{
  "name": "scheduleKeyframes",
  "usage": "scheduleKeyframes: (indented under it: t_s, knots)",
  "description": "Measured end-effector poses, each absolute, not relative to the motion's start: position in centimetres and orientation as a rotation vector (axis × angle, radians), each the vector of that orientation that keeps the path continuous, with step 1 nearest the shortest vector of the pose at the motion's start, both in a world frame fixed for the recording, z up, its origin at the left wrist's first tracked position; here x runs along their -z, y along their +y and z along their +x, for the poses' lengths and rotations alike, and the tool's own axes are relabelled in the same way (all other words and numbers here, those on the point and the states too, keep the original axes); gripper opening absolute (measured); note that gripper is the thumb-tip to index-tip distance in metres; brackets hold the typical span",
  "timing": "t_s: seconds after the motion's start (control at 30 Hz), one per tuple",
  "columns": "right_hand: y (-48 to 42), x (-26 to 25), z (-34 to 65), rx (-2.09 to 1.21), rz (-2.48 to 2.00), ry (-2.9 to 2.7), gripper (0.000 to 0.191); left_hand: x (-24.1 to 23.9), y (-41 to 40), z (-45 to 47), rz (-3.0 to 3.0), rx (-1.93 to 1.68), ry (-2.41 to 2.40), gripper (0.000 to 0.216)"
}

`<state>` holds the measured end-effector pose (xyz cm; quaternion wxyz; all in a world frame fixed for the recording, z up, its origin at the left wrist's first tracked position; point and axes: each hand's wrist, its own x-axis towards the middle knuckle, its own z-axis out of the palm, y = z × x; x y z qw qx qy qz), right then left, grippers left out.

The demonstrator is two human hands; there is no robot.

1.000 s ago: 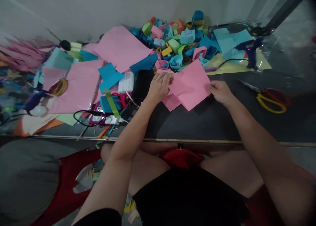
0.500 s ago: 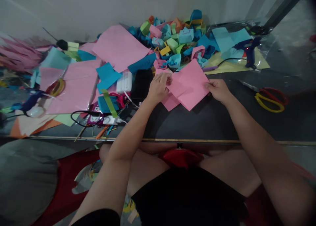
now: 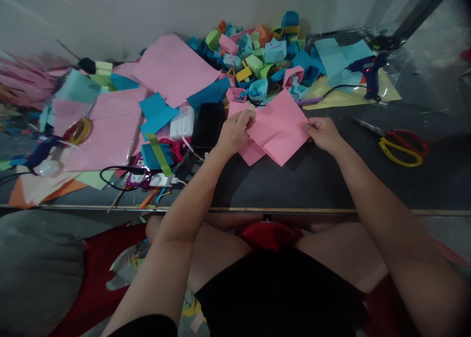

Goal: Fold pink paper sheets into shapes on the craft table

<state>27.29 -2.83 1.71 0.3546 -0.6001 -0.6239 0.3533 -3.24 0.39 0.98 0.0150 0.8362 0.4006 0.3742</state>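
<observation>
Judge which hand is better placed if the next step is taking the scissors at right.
Probably the right hand: it holds pink paper but is nearer the scissors; the left hand is farther, across that paper.

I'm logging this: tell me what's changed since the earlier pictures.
The held pink paper turned slightly, its top corner swinging left; the scene slid left in view. Nothing was visibly let go: the right hand still pinches the paper, the left hand stays at its other side. Scissors and glue gun at right stayed put.
</observation>
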Motion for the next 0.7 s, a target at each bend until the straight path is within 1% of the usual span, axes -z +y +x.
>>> scheduleKeyframes:
  t_s: [0.27,0.43,0.57,0.7]
  knots:
    - [-2.8,-1.4,27.4,-0.904,-1.538,-1.628,0.032,-1.8,0.0,-3.2,2.578,-1.222,1.287,0.027]
    - [-3.0,-1.6,27.3,-0.928,-1.522,-1.625,0.032,-2.2,-0.4,-3.3,2.566,-1.162,1.313,0.027]
    - [-3.3,-2.2,27.0,-0.964,-1.52,-1.614,0.03,-2.2,-0.4,-3.3,2.585,-1.127,1.291,0.022]
    - [-3.2,-2.2,27.0,-0.97,-1.513,-1.588,0.027,-1.9,-0.1,-3.4,2.627,-1.178,1.216,0.025]
